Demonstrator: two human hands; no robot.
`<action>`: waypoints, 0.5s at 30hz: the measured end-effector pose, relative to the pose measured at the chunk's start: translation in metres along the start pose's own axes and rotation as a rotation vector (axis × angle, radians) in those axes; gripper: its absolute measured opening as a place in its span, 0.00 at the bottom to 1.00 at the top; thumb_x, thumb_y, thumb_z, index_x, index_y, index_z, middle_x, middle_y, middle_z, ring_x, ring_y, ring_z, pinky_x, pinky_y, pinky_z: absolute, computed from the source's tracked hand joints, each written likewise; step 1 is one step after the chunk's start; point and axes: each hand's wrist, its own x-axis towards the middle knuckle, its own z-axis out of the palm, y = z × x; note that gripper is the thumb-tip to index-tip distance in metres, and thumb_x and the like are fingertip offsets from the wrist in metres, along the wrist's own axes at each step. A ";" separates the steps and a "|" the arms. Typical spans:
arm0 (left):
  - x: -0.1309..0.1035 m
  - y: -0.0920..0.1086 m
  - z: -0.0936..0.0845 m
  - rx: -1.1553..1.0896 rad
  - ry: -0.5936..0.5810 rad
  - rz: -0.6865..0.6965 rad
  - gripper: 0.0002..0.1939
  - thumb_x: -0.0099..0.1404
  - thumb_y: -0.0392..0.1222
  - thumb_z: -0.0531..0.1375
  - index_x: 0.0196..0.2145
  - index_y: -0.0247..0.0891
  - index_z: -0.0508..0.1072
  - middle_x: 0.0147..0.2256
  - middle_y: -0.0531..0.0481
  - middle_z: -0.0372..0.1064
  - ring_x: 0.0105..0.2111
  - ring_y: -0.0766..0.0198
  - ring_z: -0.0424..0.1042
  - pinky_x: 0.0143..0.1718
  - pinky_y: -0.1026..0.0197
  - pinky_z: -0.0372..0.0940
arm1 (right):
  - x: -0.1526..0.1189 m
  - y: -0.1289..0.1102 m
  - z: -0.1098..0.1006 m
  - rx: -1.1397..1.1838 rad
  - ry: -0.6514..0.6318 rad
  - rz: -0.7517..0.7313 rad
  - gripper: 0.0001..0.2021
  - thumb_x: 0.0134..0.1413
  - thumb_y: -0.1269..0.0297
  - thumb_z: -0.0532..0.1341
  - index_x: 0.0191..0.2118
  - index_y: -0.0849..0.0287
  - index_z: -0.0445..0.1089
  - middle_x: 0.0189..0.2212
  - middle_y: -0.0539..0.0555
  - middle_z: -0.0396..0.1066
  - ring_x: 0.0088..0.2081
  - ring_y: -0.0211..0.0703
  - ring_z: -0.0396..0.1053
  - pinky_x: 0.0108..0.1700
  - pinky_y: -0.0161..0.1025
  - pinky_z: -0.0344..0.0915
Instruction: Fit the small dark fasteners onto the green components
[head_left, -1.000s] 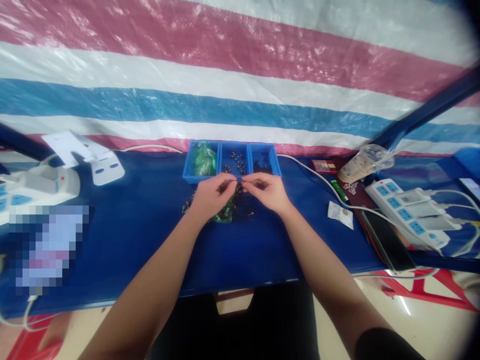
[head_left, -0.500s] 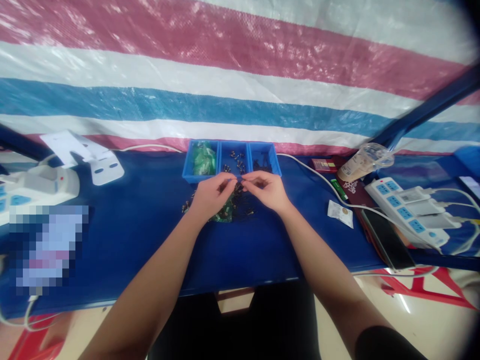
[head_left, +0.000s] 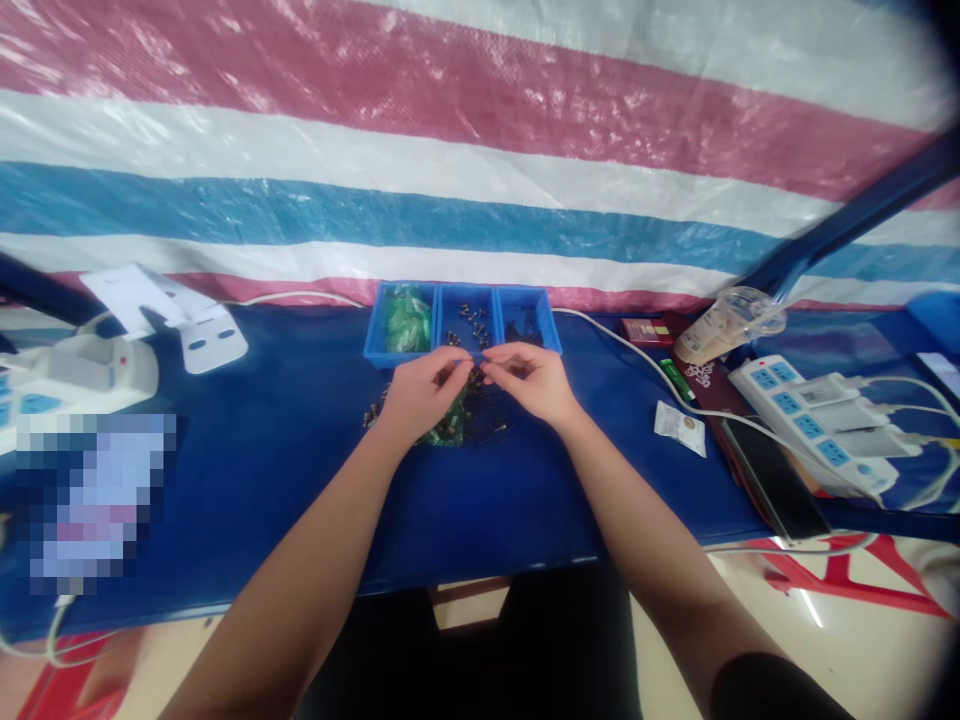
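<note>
My left hand (head_left: 429, 392) and my right hand (head_left: 531, 380) are close together, each with thumb and forefinger pinched. What sits between the fingertips is too small to name. Beneath them, small metal and dark parts (head_left: 480, 405) lie heaped on the blue table (head_left: 285, 480), with a green plastic bag (head_left: 448, 428) partly under my left hand. Just behind stand three blue bins: the left bin (head_left: 401, 358) holds a green bag, the middle bin (head_left: 466, 295) small metal parts, and the right bin (head_left: 523, 296) dark parts.
To the right are a plastic cup (head_left: 724, 325), a white packet (head_left: 680, 428), a dark phone (head_left: 776, 480) and a power strip (head_left: 814, 425) with cables. At left are white cut-out sheets (head_left: 214, 335), another power strip (head_left: 112, 375) and a blurred-out device (head_left: 105, 500).
</note>
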 end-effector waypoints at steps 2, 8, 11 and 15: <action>0.000 0.000 0.000 -0.002 0.003 -0.007 0.10 0.71 0.47 0.59 0.41 0.41 0.77 0.26 0.56 0.71 0.22 0.71 0.66 0.28 0.66 0.62 | 0.000 -0.001 0.000 -0.009 0.001 0.000 0.17 0.51 0.51 0.71 0.42 0.58 0.78 0.36 0.55 0.81 0.32 0.43 0.80 0.38 0.43 0.78; 0.000 0.001 0.000 -0.009 -0.004 -0.022 0.09 0.70 0.47 0.60 0.40 0.41 0.77 0.25 0.56 0.71 0.22 0.71 0.66 0.28 0.66 0.61 | 0.001 -0.003 -0.001 0.011 -0.010 -0.008 0.16 0.52 0.53 0.70 0.42 0.59 0.78 0.36 0.56 0.81 0.33 0.43 0.80 0.38 0.43 0.78; 0.000 0.002 -0.001 -0.010 -0.017 -0.029 0.10 0.71 0.47 0.59 0.41 0.41 0.77 0.25 0.56 0.71 0.22 0.71 0.66 0.28 0.66 0.61 | 0.000 -0.002 0.000 0.021 0.000 -0.018 0.16 0.52 0.54 0.71 0.43 0.58 0.78 0.36 0.55 0.81 0.32 0.43 0.80 0.38 0.43 0.78; 0.000 0.002 -0.001 -0.022 -0.023 -0.022 0.10 0.72 0.47 0.58 0.40 0.40 0.77 0.26 0.55 0.72 0.22 0.70 0.66 0.28 0.66 0.61 | 0.000 -0.001 0.001 0.035 0.015 -0.033 0.15 0.52 0.56 0.71 0.43 0.58 0.78 0.35 0.55 0.81 0.31 0.43 0.80 0.38 0.44 0.78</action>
